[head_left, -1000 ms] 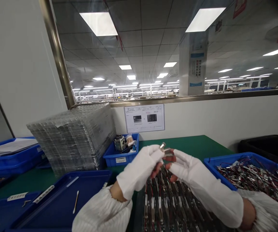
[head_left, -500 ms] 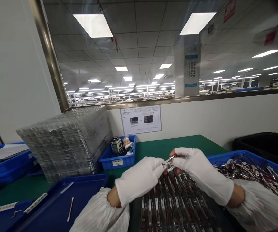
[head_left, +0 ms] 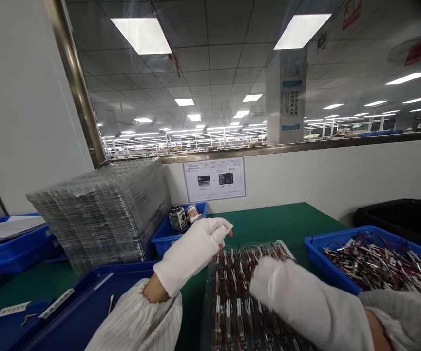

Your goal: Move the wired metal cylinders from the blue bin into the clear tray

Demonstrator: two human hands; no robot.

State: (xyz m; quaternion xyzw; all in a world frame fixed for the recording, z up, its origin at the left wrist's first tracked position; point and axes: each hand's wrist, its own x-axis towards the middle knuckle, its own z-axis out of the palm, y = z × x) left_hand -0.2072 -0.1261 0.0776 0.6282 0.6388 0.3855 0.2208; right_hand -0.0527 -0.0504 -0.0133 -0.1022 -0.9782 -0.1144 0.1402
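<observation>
1. The right hand (head_left: pixel 291 287), blurred, hangs above wired metal parts (head_left: pixel 239 312) rowed in a clear tray (head_left: pixel 287 248); its grip is hidden, contents uncertain.
2. The left hand (head_left: pixel 196 243), fingertips pinched, hovers by the tray's far left; whether it holds anything cannot be told. Hands joined on one metal piece a moment earlier have parted, suggesting a pause in two-handed handling.
3. A dark blue tray (head_left: pixel 82 312) carries a swab (head_left: pixel 111 303).
4. At right, a blue bin (head_left: pixel 318 256) brims with tangled, similar parts.
5. Farther back, a blue box (head_left: pixel 159 241) holds a bottle (head_left: pixel 177 218).

Tray (head_left: pixel 286 250), 1: clear plastic, flat on green table (head_left: pixel 287 220); holds slim metallic parts (head_left: pixel 228 317), red-wired, in rows.
</observation>
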